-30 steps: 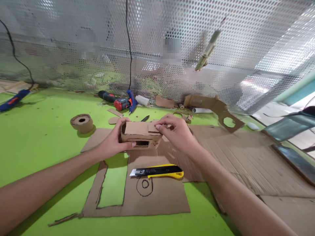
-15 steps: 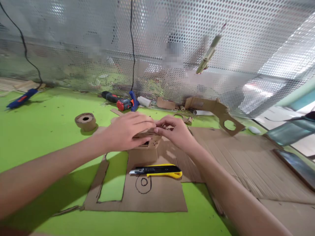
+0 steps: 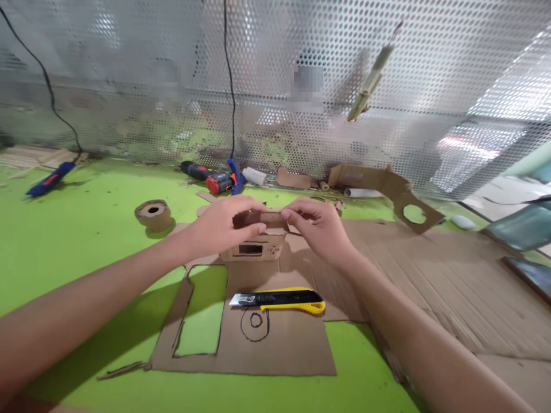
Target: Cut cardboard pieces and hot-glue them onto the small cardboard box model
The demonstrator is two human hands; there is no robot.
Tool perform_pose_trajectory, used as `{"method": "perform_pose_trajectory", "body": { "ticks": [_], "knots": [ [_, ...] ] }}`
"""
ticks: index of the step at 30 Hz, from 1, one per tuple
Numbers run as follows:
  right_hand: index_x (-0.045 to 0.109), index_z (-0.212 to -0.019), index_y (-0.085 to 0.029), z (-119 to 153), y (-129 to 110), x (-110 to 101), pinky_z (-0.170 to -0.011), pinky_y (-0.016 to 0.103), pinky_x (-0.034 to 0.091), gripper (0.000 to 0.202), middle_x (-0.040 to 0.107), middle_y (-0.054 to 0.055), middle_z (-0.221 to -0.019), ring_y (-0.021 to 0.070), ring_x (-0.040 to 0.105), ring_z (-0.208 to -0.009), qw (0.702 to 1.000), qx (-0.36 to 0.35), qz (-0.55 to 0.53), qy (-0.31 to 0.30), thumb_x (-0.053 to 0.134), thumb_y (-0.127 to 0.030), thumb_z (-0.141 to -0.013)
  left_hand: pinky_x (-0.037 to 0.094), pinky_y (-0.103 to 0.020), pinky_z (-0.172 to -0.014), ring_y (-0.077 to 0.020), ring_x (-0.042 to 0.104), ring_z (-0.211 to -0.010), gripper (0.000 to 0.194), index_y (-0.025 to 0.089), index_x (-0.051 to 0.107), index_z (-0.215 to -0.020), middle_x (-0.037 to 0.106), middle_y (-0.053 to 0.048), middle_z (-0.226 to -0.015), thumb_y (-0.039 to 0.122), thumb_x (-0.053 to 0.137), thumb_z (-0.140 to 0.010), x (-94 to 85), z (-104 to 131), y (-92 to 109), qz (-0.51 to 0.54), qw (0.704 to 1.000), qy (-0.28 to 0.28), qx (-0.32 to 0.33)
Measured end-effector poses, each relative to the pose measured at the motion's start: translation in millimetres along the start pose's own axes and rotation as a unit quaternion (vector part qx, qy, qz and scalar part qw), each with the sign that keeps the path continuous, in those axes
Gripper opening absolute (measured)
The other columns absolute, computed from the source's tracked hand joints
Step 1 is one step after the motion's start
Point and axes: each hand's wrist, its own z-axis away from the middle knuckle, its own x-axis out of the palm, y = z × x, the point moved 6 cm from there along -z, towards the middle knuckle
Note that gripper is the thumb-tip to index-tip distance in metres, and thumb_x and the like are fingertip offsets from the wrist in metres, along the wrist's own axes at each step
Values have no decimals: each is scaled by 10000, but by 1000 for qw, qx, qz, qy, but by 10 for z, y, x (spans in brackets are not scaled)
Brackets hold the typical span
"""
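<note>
A small cardboard box [image 3: 258, 250] with a dark rectangular window and little drawn or cut marks on its front sits between my hands. My left hand [image 3: 219, 226] curves round its upper left side, thumb in front and fingers reaching over the back. With thumb and fingertips, my right hand [image 3: 318, 226] pinches the right end of a cardboard flap [image 3: 274, 217] along the box's top. Part of the flap is hidden by my fingers. Nearer to me, a yellow and black utility knife [image 3: 278, 299] lies on a cut cardboard sheet [image 3: 293, 350], its blade end pointing left.
A cardboard roll [image 3: 153, 216] stands at left on the green table [image 3: 99, 246]. Behind are a red and black drill [image 3: 217, 182], a blue glue gun [image 3: 50, 179] and a cut cardboard piece with a hole [image 3: 387, 189]. A perforated metal screen [image 3: 275, 69] closes the back.
My fingers have spread apart somewhat, so the box's front and upper flap show more. The view has shifted slightly; the knife stays on the sheet.
</note>
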Motion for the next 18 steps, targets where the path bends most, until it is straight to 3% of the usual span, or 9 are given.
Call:
{"method": "perform_pose_trajectory", "body": {
  "ticks": [4,8,12,18],
  "knots": [
    [738,-725,-182,31,-145,22,-625,285,412,277,648,2,-669,142,552,-663,996,13,-31,88,719,-338,-953,581,-301,-727,-206,738,-886,276,201,786,-1151,810,-58,-1055,348,756,-920,-24,10,52,99,991,57,-74],
    [724,-734,-178,52,-295,127,-583,277,415,361,617,-8,-619,135,529,-609,989,61,-122,56,771,-480,-927,504,-241,-582,-140,640,-675,225,181,789,-1094,770,-27,-824,266,759,-888,-28,73,224,164,977,116,-71],
    [714,-714,-178,71,-423,134,-563,259,422,425,614,-15,-585,120,529,-572,981,76,-163,66,823,-550,-887,501,-239,-573,-126,629,-644,252,176,775,-1119,766,-26,-819,252,772,-879,-38,139,322,207,965,146,-69],
    [737,-711,-166,85,-484,211,-551,223,462,400,624,-23,-588,98,567,-554,972,98,-210,49,881,-513,-850,595,-237,-631,-138,718,-687,188,180,801,-1024,803,-30,-834,304,822,-883,-34,179,339,285,942,155,-87]
  ]
}}
